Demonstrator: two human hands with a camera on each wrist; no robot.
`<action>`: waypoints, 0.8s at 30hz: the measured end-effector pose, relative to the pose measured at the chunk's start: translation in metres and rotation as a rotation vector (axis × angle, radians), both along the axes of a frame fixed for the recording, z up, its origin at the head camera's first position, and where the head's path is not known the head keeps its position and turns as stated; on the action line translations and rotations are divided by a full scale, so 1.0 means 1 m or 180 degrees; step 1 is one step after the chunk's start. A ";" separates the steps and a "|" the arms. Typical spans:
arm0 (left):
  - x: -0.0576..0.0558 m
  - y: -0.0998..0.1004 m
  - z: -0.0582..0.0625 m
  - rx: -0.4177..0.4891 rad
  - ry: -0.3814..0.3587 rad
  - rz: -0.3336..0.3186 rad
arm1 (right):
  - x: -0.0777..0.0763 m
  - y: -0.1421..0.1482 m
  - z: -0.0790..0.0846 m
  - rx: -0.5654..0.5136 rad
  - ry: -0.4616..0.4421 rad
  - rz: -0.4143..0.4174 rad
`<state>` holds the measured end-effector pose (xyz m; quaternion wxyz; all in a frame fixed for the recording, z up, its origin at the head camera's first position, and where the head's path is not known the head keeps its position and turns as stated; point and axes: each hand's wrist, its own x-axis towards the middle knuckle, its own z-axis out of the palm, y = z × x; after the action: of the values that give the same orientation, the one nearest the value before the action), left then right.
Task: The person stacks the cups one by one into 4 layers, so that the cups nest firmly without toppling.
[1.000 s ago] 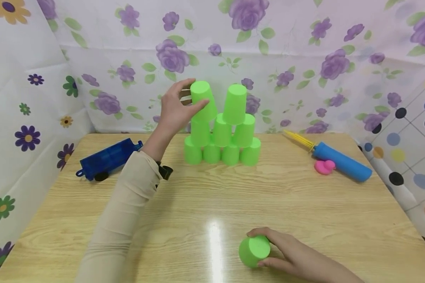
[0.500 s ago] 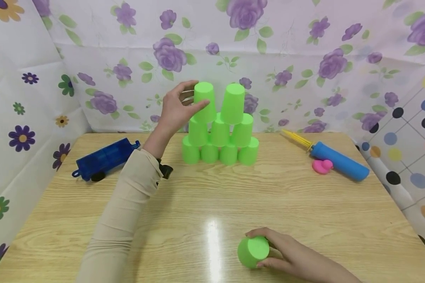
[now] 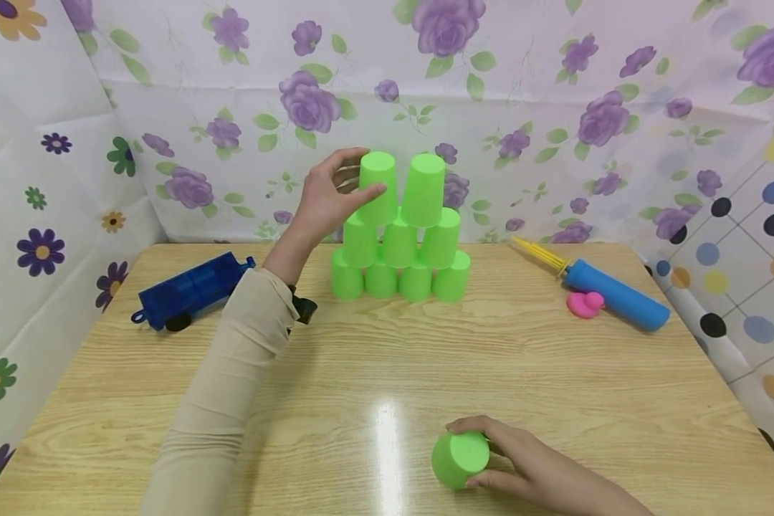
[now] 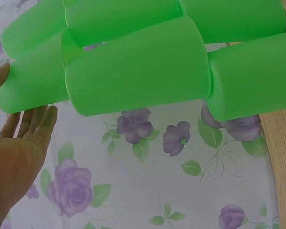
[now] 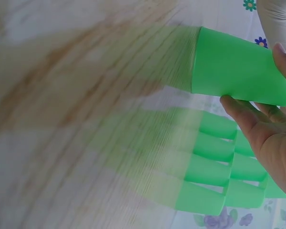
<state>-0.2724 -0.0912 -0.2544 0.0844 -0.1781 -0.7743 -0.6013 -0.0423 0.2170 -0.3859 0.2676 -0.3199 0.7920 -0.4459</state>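
Upside-down green cups stand stacked in rows against the back, with a bottom row (image 3: 381, 280), a middle row (image 3: 400, 244) and two cups on top. My left hand (image 3: 329, 192) holds the top-left cup (image 3: 378, 190), thumb in front and fingers behind. That cup rests on the middle row, close beside the top-right cup (image 3: 424, 190). In the left wrist view the fingers (image 4: 46, 125) touch the cup's side. Near the front edge, my right hand (image 3: 519, 459) grips another upside-down green cup (image 3: 459, 460); the right wrist view shows its rim on the table.
A blue toy cart (image 3: 193, 288) lies at the left of the wooden table (image 3: 522, 373). On the right are a blue pump with a yellow end (image 3: 615, 294) and a pink toy duck (image 3: 584, 304). A flowered cloth (image 3: 374, 57) hangs close behind the stack.
My left hand has shifted the top-left cup to the right, nearer the top-right cup, and it now stands straighter. My right hand and its cup stay in place.
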 end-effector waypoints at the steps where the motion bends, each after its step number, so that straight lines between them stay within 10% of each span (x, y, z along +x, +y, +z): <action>1: 0.003 0.000 0.002 -0.0013 -0.0018 -0.0012 | 0.000 0.000 0.000 -0.0009 0.0009 0.0008; 8: 0.011 0.000 0.008 -0.0059 -0.0078 -0.0068 | -0.001 -0.001 -0.001 0.0017 0.0062 0.0050; 18: 0.003 0.001 0.000 0.0040 -0.0003 -0.0083 | -0.023 -0.010 0.021 0.0337 0.1314 0.0117; 24: -0.014 0.000 -0.017 0.0108 0.0031 -0.0046 | -0.066 -0.014 0.058 0.0273 0.1875 -0.0039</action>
<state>-0.2863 -0.0913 -0.2710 0.0868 -0.1851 -0.7623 -0.6140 -0.1081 0.2032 -0.3275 0.0369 -0.4191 0.8556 -0.3016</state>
